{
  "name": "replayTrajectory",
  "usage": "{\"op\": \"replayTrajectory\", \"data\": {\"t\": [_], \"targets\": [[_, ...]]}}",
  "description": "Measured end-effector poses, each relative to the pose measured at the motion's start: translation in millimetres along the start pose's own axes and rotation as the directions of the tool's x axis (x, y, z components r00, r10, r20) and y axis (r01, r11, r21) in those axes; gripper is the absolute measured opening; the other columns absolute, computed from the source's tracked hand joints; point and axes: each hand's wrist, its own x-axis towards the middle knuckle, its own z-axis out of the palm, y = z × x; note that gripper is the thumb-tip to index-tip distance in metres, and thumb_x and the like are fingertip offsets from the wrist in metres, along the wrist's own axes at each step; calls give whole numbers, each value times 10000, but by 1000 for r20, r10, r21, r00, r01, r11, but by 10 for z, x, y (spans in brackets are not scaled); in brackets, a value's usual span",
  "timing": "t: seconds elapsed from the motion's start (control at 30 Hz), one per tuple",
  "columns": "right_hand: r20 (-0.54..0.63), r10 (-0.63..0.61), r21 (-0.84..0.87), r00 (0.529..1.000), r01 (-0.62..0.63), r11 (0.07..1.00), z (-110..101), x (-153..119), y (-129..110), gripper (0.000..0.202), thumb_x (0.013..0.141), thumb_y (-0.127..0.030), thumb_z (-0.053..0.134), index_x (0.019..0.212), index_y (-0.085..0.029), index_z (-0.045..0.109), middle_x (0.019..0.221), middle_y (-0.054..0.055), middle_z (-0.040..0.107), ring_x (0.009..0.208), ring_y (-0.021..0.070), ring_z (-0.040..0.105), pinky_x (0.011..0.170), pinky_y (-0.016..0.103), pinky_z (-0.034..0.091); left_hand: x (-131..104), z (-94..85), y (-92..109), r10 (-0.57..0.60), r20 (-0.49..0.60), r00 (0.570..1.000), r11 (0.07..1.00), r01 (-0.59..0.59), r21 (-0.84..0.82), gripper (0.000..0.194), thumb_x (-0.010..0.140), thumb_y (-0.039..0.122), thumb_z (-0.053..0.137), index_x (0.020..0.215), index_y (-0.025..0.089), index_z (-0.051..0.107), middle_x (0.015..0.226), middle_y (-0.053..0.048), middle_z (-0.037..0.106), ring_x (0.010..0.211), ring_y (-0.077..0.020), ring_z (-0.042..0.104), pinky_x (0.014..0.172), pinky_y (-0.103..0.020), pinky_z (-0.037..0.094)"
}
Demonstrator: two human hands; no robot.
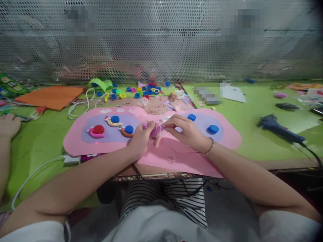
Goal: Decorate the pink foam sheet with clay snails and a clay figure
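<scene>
The left hand [141,137] is curled around a purple packet [156,130] in clear wrap, while the right hand [185,129] pinches its near edge, fingers bent. The packet is held above the pink paper [74,143], which lies on the green counter [248,146]. Glue gun [280,129] at right; perforated metal screen [161,43] behind.

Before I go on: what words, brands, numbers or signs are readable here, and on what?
No text reads clearly.
Shiny green packet, far left: pale lettering, too blurred to read.
Flat pink sheet, front centre: faint round mark, nothing legible.
Purple lump in clear plastic wrap: no lettering visible.
</scene>
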Motion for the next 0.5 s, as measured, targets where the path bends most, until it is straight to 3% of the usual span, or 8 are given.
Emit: {"op": "replayTrajectory", "data": {"t": [0.23,0.37,0.43,0.5], "targets": [[-25,201,153,979,-195,969,28,-2,14,23,775,-168,572,790,-168,589,730,18,592,634,93,528,557,220,437,22,-37,-45,23,0,1000,998,-23,53,238,749,366,595,763,151,494,551,41,524,355,-64,465,376,-211,411],[24,457,459,889,-416,785,81,18,21,93,744,-235,608,748,-151,569,637,-15,551,542,68,481,489,203,396,-14,-42,-9,109,52,993,975,-117,188,242,751,364,596,844,172,481,558,51,535,354,-57,473,389,-195,408],[43,513,568,857,-444,693,105,24,34,113,732,-248,616,746,-150,561,616,-32,528,513,54,457,478,195,389,-51,-34,3,121,84,989,955,-139,263,244,766,354,581,887,188,450,568,54,540,368,-68,495,401,-201,414],[49,523,604,851,-442,663,124,22,56,115,720,-245,624,737,-149,564,609,-37,527,508,49,457,480,191,391,-81,-30,-3,124,88,988,938,-146,316,249,779,349,568,918,201,424,584,52,548,392,-76,517,418,-204,420]]}}
